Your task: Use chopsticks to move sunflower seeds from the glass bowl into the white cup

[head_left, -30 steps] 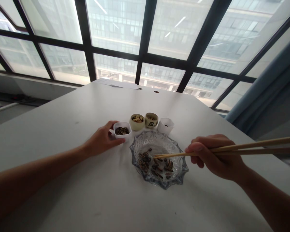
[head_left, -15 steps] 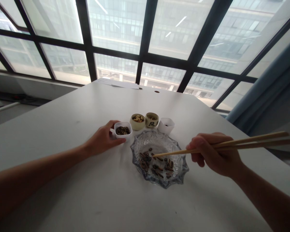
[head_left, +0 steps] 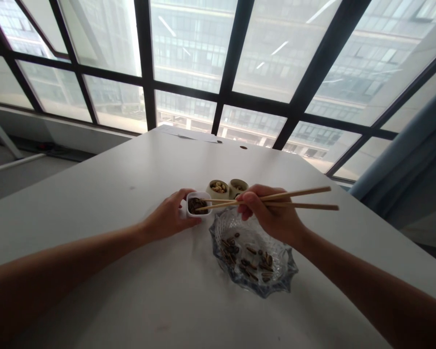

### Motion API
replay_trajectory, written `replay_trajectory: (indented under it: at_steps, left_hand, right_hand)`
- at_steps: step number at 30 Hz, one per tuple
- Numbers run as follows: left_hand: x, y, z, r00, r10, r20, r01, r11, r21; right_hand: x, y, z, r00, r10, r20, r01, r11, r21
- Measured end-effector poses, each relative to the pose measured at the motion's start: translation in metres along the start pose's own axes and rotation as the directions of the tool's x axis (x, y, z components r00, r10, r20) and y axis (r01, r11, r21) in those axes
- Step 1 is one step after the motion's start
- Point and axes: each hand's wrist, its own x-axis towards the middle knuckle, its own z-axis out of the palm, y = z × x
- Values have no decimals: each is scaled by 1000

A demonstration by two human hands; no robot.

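Observation:
My left hand (head_left: 169, 218) grips the side of a small white square cup (head_left: 198, 204) holding dark striped seeds. My right hand (head_left: 271, 215) is closed on a pair of wooden chopsticks (head_left: 272, 201), whose tips reach over into that white cup. Below my right hand lies a cut-glass dish (head_left: 254, 257) with several striped seeds scattered in it.
Two small beige cups, one with pale nuts (head_left: 218, 188) and another (head_left: 238, 186) beside it, stand just behind the white cup on the white table (head_left: 94, 203). A large window with dark frames fills the back. A blue curtain (head_left: 403, 160) hangs at right.
My right hand has swung the chopsticks left from over the glass dish to the white seed cup. The camera has shifted a little; my left hand still holds the cup.

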Motion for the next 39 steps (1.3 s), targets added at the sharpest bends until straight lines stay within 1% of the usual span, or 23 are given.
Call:
replay_trajectory:
  at_steps: [1,2,4,5,6,8,10,12,14,16,17,20,22,25,29,32,34,39]
  left_hand:
    - [0,0,0,1000,1,0,-1,1000,-3]
    - [0,1,0,1000,-2,2,2,1000,-5]
    - [0,1,-1,1000,-22,10,22,1000,-4]
    - [0,2,-1,999,-34,12,34,999,-3]
    - [0,2,-1,999,-44,12,44,999,-1]
    - [0,2,-1,999,-50,13,50,999,1]
    - [0,1,-1,999,-47,14,46,999,8]
    - [0,0,-1,999,-46,17,46,999,22]
    - [0,-2,0,998,-52,21,51,998,40]
    - [1,-4,0,998,-58,28,56,997,50]
    - [1,-5,0,998,-60,31,59,997,52]
    - [1,-7,0,997,-68,36,66,996,58]
    - [1,-7,0,997,-76,33,74,995,68]
    - [1,-5,-1,996,-88,28,86,994,74]
    - [1,-2,-1,995,-95,27,92,993,75]
    - [1,-1,-1,995,-98,31,95,993,76]
    - [1,-2,-2,994,-100,31,98,993,72]
    - [1,-2,-2,994,-102,35,100,993,68]
  right_hand:
    - [1,1,-1,1000,6,15,-6,1000,0]
    - [-1,1,-5,1000,0,-27,1,1000,8]
    - [-8,0,-17,981,-17,-194,22,1000,23]
    - [-14,0,-24,971,-6,-240,11,1000,19]
    - [-20,-1,-30,969,20,-245,-19,1000,6]
    - [-34,-1,-38,980,86,-178,-95,995,-40]
    - [-46,-1,-40,987,135,-85,-143,984,-106]
    - [-54,-1,-38,991,132,25,-126,975,-183]
    - [-58,-3,-39,986,93,138,-59,970,-237]
    - [-57,-6,-44,978,69,195,-18,968,-248]
    - [-56,-7,-48,980,69,187,-23,971,-238]
    - [-54,-10,-63,991,106,87,-88,979,-186]
    - [-53,-11,-72,989,124,84,-108,979,-174]
    - [-52,-14,-76,973,119,196,-79,976,-201]
    - [-51,-21,-70,948,59,314,8,979,-206]
    - [-51,-24,-67,941,-5,338,79,975,-205]
    - [-51,-24,-67,937,-28,348,108,971,-213]
    - [-53,-24,-71,933,-38,358,136,958,-254]
